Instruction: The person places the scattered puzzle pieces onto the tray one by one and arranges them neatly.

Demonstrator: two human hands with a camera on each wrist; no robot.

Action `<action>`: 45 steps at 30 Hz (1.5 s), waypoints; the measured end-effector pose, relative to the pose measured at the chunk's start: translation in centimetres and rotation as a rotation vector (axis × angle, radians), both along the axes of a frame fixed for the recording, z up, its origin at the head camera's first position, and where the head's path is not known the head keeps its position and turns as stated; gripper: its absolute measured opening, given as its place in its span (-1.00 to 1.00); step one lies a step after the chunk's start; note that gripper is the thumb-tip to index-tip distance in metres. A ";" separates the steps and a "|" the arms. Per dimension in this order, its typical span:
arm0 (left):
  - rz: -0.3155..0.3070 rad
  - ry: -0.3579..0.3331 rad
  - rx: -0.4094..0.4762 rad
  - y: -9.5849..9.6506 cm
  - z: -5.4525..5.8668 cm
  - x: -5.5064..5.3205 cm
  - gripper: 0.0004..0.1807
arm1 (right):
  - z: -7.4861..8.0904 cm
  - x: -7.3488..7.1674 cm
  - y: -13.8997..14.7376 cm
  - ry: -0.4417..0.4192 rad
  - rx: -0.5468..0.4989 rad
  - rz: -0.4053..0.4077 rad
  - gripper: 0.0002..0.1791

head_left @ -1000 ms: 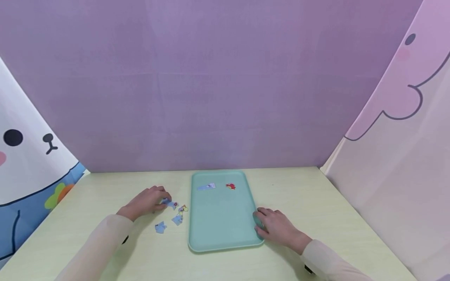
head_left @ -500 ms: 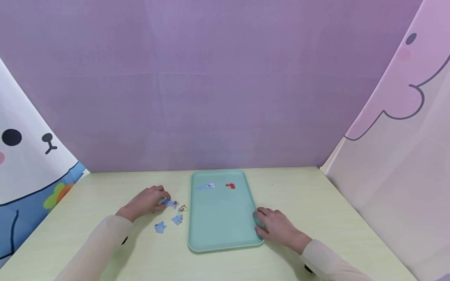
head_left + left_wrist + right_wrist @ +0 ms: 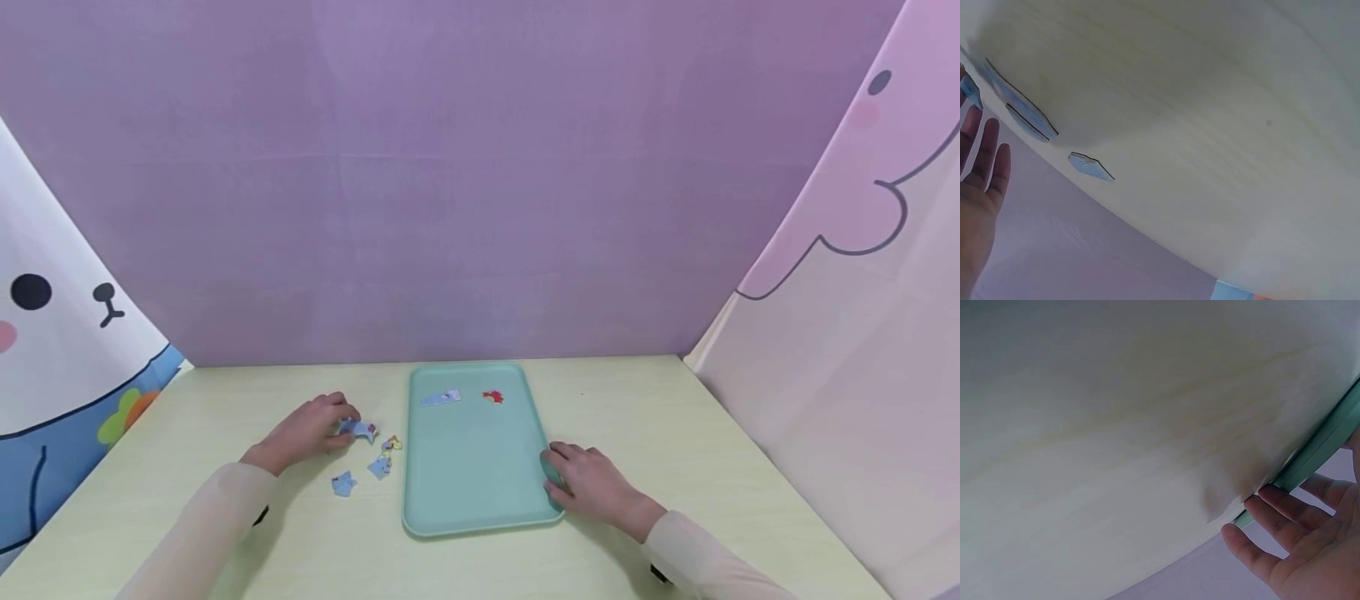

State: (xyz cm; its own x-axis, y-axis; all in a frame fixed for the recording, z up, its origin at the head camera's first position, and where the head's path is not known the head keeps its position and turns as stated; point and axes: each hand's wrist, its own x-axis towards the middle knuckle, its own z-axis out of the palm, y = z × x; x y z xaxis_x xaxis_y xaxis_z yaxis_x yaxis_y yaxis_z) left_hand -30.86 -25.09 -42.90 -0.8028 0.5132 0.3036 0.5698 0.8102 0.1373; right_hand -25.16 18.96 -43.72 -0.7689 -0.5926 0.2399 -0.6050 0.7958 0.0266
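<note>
Head view, from where I stand: on the pale counter (image 3: 480, 575), the green tray (image 3: 480, 475) is gripped along its right edge by the right hand (image 3: 597, 489); the left hand (image 3: 306, 431), nearer the blue piece (image 3: 363, 429), pinches it left of the tray, long axis roughly trayward.

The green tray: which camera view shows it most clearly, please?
The head view: the green tray appears nearly whole there, only its right edge partly covered by the right hand. The right wrist view shows just strips of its edge; in the left wrist view, I cannot make it out.
</note>
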 end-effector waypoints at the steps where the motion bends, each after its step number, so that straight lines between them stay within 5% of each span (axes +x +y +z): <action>1: 0.007 -0.004 0.003 0.0 0.0 0.0 -0.77 | 0.0 0.0 0.0 -0.003 -0.001 0.000 -0.58; 19: 0.001 -0.002 0.016 2.4 0.8 -0.2 -0.77 | 0.0 -0.2 0.2 0.016 0.000 0.011 -0.58; 31: -0.044 0.098 -0.019 5.2 0.6 0.0 -0.77 | -0.2 -0.2 0.3 -0.019 -0.010 -0.001 -0.56; 45: 0.016 0.058 -0.078 8.6 0.6 0.0 -0.78 | -0.2 -0.1 0.2 -0.030 -0.010 -0.009 -0.56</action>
State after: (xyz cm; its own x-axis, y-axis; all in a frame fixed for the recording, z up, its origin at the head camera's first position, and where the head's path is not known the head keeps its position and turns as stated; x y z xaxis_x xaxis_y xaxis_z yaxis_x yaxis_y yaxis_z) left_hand -30.91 -16.51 -42.34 -0.7931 0.5245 0.3098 0.5621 0.8261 0.0405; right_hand -25.29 19.15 -43.96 -0.7813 -0.5830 0.2227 -0.5979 0.8016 0.0009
